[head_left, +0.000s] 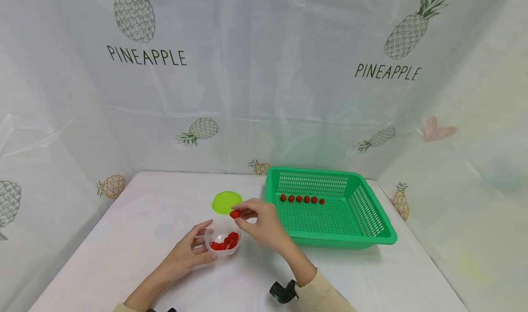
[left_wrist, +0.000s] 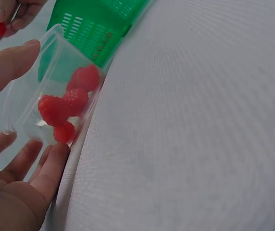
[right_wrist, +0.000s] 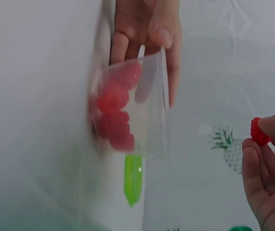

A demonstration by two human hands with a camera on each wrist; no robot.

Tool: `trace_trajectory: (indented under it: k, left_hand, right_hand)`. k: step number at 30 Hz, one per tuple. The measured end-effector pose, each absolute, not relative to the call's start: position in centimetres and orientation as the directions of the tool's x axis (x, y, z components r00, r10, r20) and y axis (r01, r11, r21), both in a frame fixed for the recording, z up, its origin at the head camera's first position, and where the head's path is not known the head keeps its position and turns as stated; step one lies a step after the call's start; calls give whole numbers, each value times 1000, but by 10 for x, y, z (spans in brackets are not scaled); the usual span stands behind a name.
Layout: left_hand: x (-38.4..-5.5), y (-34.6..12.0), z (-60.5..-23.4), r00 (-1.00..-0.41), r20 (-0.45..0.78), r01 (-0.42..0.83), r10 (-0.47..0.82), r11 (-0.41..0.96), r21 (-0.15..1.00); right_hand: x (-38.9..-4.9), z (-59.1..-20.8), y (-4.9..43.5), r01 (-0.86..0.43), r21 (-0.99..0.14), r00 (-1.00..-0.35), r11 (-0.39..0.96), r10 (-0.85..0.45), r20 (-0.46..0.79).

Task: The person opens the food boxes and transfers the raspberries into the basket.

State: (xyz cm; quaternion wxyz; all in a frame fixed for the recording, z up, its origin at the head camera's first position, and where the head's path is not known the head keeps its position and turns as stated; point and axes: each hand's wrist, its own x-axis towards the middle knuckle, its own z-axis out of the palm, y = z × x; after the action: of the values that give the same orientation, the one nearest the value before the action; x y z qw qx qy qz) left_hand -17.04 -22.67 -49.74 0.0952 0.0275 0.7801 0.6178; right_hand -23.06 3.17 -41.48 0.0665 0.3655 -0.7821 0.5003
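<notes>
And here's the left hand, holding the clear tub with its thumb on the near side and its fingers around the left and far side. Inside the tub, several red berries lie bunched at the bottom, touching one another. Now over to the right hand: a narrow pinch, thumb and fingertips on a single berry, held up just above the tub's far right edge and apart from the berries within!

Just beyond the tub, a flat lime-green lid lies on the cloth-covered table. To the right of the tub sits the big green basket, slotted along its walls, and look at that line-up on its floor: a row of six berries, starting at the basket's tub-side wall and running away from the tub near the back.

Behind the tub, the backdrop hangs across the scene, printed with pineapples and lettering. Nearer the person than the tub, pale sleeves come in, and a black device shows at the right wrist.
</notes>
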Motion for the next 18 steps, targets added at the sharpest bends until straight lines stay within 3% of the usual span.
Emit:
trace_trajectory:
  k: [18]
  left_hand:
    - [-169, -229, -497, -977, -85, -44, 194, 207, 977]
  right_hand:
    - [-249, -379, 115, -667, -623, -712, 409, -595, 372]
